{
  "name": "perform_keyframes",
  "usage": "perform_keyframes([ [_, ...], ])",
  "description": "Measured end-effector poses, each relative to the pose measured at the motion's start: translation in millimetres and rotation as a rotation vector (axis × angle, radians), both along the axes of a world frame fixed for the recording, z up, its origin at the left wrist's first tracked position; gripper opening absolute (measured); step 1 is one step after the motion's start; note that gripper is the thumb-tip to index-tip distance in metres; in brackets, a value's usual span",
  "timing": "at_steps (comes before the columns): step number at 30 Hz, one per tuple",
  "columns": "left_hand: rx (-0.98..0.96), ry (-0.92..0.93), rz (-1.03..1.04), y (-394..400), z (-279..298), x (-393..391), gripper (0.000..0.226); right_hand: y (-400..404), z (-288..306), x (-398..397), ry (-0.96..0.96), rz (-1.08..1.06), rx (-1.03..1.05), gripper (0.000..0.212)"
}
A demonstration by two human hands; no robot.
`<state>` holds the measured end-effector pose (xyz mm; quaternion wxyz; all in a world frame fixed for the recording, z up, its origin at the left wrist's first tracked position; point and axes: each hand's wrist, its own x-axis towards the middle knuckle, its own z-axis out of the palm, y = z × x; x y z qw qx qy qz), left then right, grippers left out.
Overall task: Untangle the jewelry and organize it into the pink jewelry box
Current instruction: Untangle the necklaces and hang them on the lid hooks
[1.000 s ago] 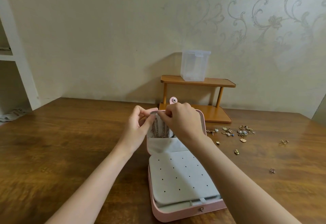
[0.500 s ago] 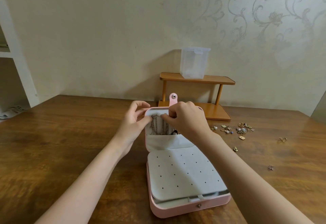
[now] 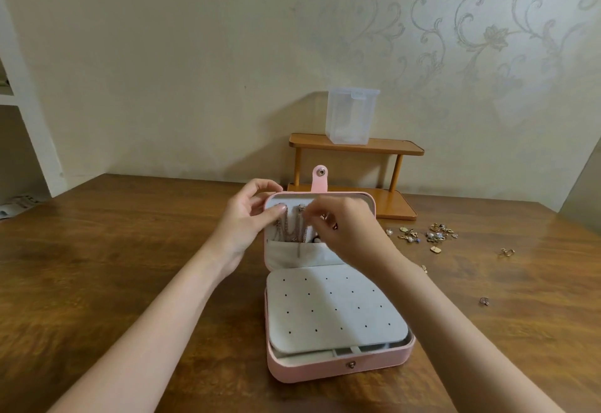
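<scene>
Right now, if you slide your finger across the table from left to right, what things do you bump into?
left hand → pink jewelry box → pile of small jewelry → gold ring, lying alone near the table's right side.

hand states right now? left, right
Left hand: grips the edge of the box lid, thumb on a necklace.
Right hand: fingertips pinch a necklace chain at the lid.
</scene>
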<state>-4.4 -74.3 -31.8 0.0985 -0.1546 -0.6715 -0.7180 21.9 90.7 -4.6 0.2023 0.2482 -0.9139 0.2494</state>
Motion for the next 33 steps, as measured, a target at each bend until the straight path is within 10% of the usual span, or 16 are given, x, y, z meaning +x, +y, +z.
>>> perform_keyframes([
  [23, 0.165, -0.084, -0.010, 8.4, -0.6, -4.0, 0.022, -29.5, -2.8, -0.5, -0.222, -0.083, 0.484, 0.020],
  [33, 0.184, -0.047, -0.039, 11.8, 2.9, -4.7, 0.021, -14.6, -15.5, 9.0, -0.059, -0.101, 0.247, 0.021],
])
